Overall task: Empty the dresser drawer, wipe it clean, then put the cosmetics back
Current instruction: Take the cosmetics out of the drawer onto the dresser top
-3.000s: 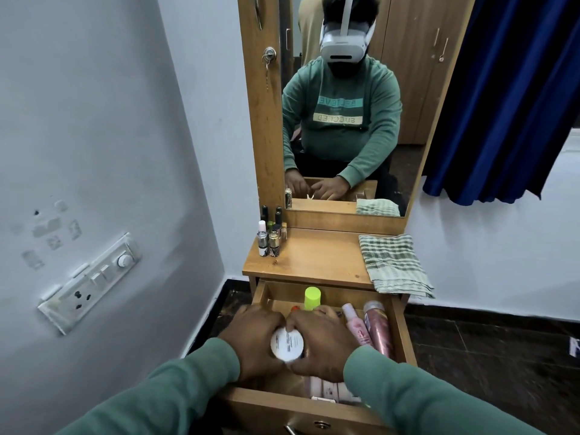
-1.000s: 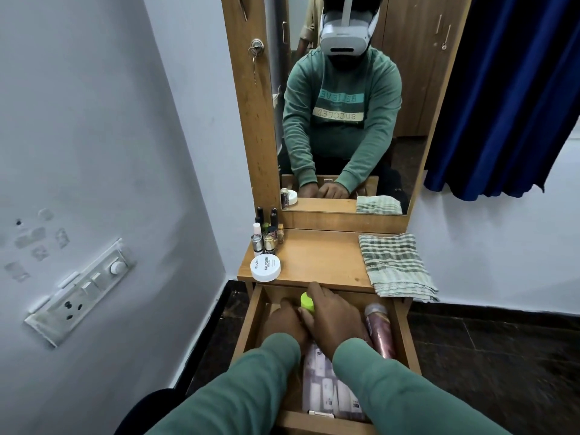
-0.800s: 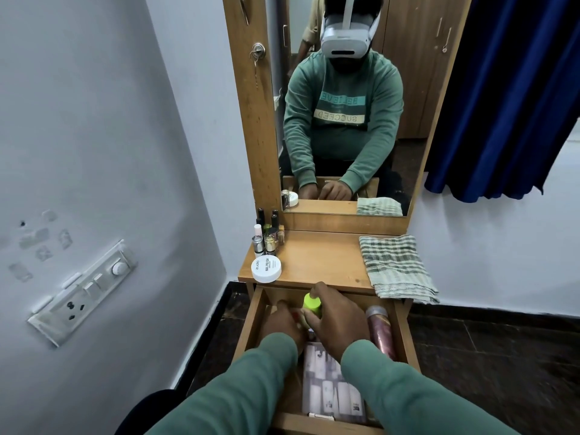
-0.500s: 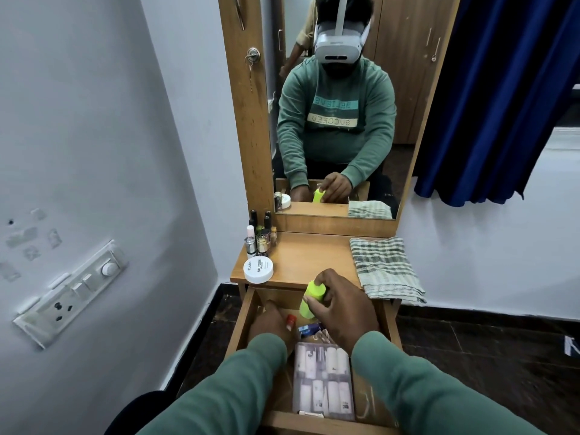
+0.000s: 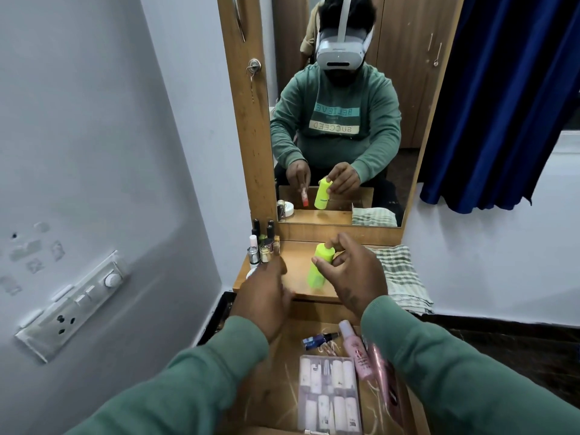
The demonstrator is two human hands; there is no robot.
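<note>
My right hand [image 5: 353,274] grips a neon yellow-green bottle [image 5: 319,266] and holds it tilted just above the dresser top [image 5: 298,279]. To its left, my left hand [image 5: 266,298] hovers over the dresser top's left part. The mirror [image 5: 345,127] shows a small red-capped tube in its fingers; seen directly, the hand hides the tube. Below both hands the drawer [image 5: 276,378] stands open. Inside lie a clear box of small white bottles [image 5: 329,398], a pink bottle [image 5: 355,345], a pink metallic can [image 5: 380,367] and a small dark blue bottle [image 5: 320,339].
Several nail polish bottles [image 5: 262,244] cluster at the dresser top's back left. A white jar [image 5: 251,273] peeks out from behind my left hand. A folded checked cloth [image 5: 400,277] covers the right end. A wall with a switch panel [image 5: 73,304] is close on the left.
Both hands rose out of the drawer to above the dresser top. My right hand lifted the neon bottle out; my left hand brought up the small red-capped tube.
</note>
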